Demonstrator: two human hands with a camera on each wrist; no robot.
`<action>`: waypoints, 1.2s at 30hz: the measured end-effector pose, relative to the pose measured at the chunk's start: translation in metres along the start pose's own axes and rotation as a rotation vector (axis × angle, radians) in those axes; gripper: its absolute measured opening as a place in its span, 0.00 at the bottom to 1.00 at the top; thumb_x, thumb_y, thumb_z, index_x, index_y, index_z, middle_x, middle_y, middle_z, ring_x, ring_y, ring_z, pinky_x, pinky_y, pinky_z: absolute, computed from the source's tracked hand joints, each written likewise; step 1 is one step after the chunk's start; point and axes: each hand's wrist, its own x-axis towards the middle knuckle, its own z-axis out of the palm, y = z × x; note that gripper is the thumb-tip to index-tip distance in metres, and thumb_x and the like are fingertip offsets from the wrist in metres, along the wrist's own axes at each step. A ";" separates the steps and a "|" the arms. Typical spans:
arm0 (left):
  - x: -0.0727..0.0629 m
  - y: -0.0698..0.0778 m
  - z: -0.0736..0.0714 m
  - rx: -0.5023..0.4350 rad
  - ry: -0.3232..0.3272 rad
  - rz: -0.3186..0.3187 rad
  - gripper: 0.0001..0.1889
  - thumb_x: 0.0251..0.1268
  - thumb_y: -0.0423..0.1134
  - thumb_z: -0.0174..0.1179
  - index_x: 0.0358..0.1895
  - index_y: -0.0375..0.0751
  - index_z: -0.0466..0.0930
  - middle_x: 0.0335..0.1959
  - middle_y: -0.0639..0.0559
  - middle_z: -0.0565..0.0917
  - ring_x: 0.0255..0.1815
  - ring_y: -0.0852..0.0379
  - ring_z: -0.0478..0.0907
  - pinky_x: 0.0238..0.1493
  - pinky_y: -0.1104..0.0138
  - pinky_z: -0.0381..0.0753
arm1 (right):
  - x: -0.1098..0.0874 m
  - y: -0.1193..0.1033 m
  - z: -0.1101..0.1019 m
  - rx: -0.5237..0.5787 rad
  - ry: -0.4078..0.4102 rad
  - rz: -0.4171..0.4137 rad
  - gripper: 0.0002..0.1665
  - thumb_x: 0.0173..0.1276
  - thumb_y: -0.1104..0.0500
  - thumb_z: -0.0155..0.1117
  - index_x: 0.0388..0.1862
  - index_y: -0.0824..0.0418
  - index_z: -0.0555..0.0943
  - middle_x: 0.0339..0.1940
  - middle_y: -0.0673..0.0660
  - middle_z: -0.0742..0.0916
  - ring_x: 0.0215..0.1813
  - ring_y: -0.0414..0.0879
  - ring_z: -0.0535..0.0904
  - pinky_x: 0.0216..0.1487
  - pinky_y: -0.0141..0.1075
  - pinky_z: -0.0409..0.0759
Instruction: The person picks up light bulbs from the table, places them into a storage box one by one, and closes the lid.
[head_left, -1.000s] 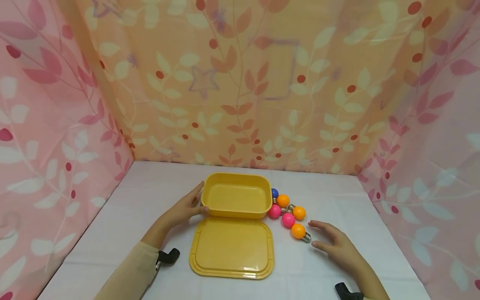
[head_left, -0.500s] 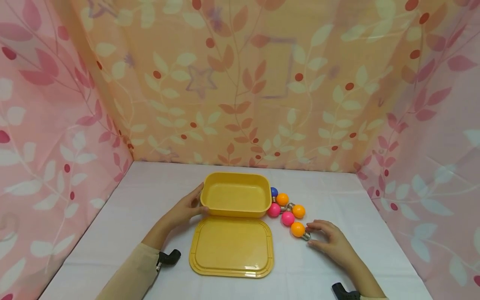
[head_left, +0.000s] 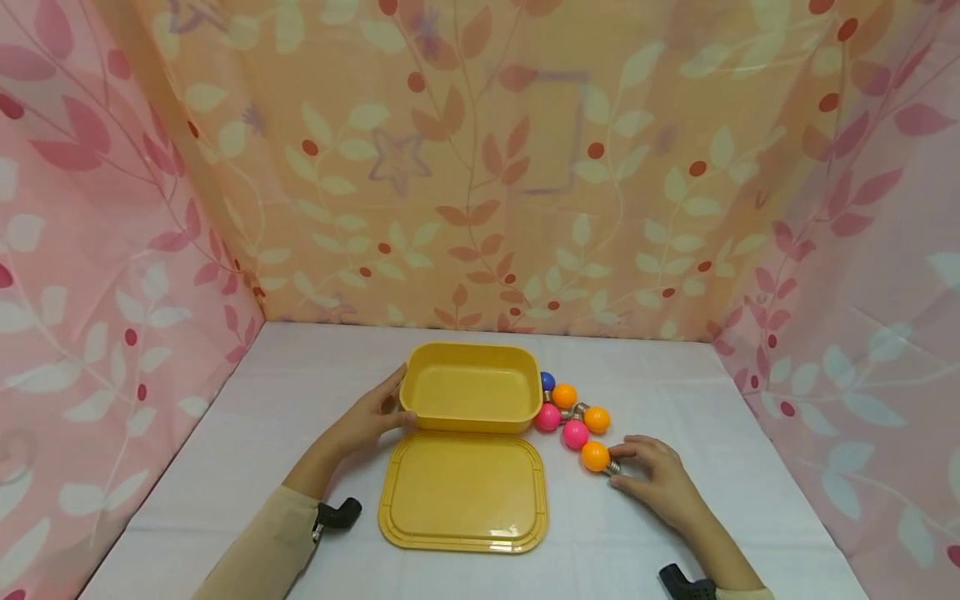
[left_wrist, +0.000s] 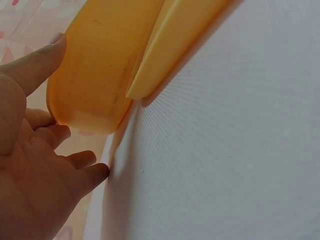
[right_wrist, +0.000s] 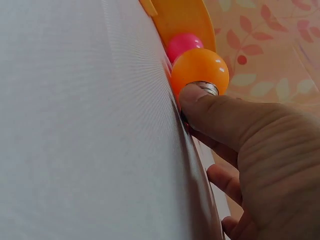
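Note:
A yellow plastic box (head_left: 471,421), lidless and with a bare inside, stands at the middle of the table. My left hand (head_left: 367,421) rests against its left end, thumb at the front corner and fingers loosely extended; the left wrist view shows the thumb (left_wrist: 47,57) on the box wall. My right hand (head_left: 660,483) pinches the metal screw base of an orange light bulb (head_left: 596,457) between thumb and fingers. In the right wrist view the thumb covers part of the base, and the orange globe (right_wrist: 200,72) points toward the box.
Several more bulbs lie beside the box's right end: pink ones (head_left: 575,434), orange ones (head_left: 597,419) and a blue one (head_left: 547,381). The yellow lid (head_left: 463,492) lies flat in front of the box. Patterned curtains (head_left: 480,167) enclose the white-covered table (head_left: 330,350).
My right hand has moved left to the nearest orange bulb, and its thumb and fingers have closed around the screw base. My left hand stays at the box.

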 end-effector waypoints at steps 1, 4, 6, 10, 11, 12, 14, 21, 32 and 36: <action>0.000 0.000 0.000 0.003 0.003 -0.003 0.52 0.65 0.51 0.70 0.85 0.55 0.43 0.86 0.49 0.45 0.85 0.40 0.42 0.81 0.42 0.46 | 0.000 0.000 0.000 0.001 0.006 -0.002 0.23 0.53 0.50 0.85 0.49 0.45 0.88 0.60 0.58 0.85 0.68 0.60 0.72 0.70 0.67 0.58; -0.001 -0.002 0.000 0.020 0.011 -0.010 0.53 0.65 0.52 0.70 0.85 0.55 0.44 0.86 0.48 0.46 0.85 0.40 0.42 0.81 0.43 0.47 | 0.001 -0.001 0.001 -0.003 0.017 -0.002 0.22 0.54 0.52 0.84 0.48 0.45 0.88 0.60 0.59 0.85 0.67 0.60 0.73 0.70 0.67 0.59; -0.001 -0.003 0.000 0.020 0.015 -0.016 0.53 0.64 0.52 0.71 0.85 0.55 0.44 0.85 0.48 0.47 0.85 0.41 0.43 0.81 0.43 0.47 | 0.001 -0.001 0.002 -0.001 0.026 -0.007 0.21 0.54 0.52 0.84 0.48 0.45 0.88 0.59 0.57 0.85 0.66 0.59 0.74 0.69 0.65 0.61; -0.001 -0.003 -0.001 0.020 0.015 -0.002 0.53 0.65 0.51 0.70 0.85 0.53 0.44 0.85 0.47 0.48 0.85 0.41 0.44 0.82 0.44 0.48 | 0.001 -0.001 0.003 0.013 0.049 -0.032 0.19 0.57 0.52 0.82 0.48 0.43 0.87 0.54 0.49 0.87 0.61 0.48 0.77 0.68 0.49 0.71; -0.001 -0.003 -0.001 0.020 0.017 -0.001 0.53 0.65 0.51 0.71 0.85 0.52 0.43 0.85 0.47 0.48 0.85 0.42 0.45 0.82 0.45 0.48 | 0.001 -0.001 0.003 0.025 0.058 -0.040 0.19 0.58 0.52 0.82 0.48 0.44 0.87 0.53 0.48 0.87 0.59 0.45 0.79 0.67 0.41 0.74; -0.002 -0.002 -0.001 0.022 0.017 0.005 0.53 0.65 0.50 0.70 0.85 0.50 0.43 0.85 0.46 0.48 0.85 0.42 0.45 0.82 0.45 0.48 | 0.001 -0.001 0.003 0.036 0.068 -0.045 0.19 0.59 0.52 0.81 0.49 0.44 0.86 0.52 0.46 0.88 0.57 0.42 0.80 0.64 0.33 0.75; -0.001 -0.002 -0.001 0.018 0.018 0.011 0.53 0.66 0.49 0.70 0.85 0.47 0.43 0.85 0.46 0.48 0.84 0.43 0.46 0.82 0.46 0.48 | 0.001 -0.002 0.002 0.058 0.086 -0.047 0.19 0.60 0.52 0.80 0.50 0.46 0.86 0.51 0.46 0.88 0.54 0.39 0.81 0.59 0.22 0.75; 0.002 0.000 0.002 -0.007 -0.006 0.032 0.53 0.66 0.49 0.70 0.85 0.44 0.42 0.85 0.47 0.50 0.84 0.46 0.49 0.82 0.50 0.50 | -0.003 -0.014 -0.012 0.043 0.083 -0.005 0.18 0.63 0.47 0.78 0.52 0.41 0.86 0.51 0.41 0.88 0.57 0.35 0.79 0.65 0.42 0.77; 0.002 0.003 0.001 -0.053 -0.014 -0.002 0.54 0.66 0.48 0.70 0.85 0.47 0.41 0.85 0.49 0.47 0.84 0.47 0.51 0.81 0.53 0.54 | 0.010 -0.036 -0.030 0.046 0.113 -0.252 0.21 0.62 0.61 0.79 0.52 0.48 0.86 0.49 0.46 0.89 0.54 0.33 0.81 0.64 0.14 0.66; 0.002 0.002 0.001 -0.054 -0.017 -0.002 0.54 0.66 0.48 0.70 0.85 0.47 0.41 0.85 0.48 0.48 0.83 0.47 0.52 0.80 0.54 0.55 | 0.019 -0.048 -0.037 0.029 0.065 -0.211 0.18 0.65 0.55 0.77 0.53 0.46 0.85 0.51 0.44 0.89 0.56 0.36 0.81 0.70 0.42 0.77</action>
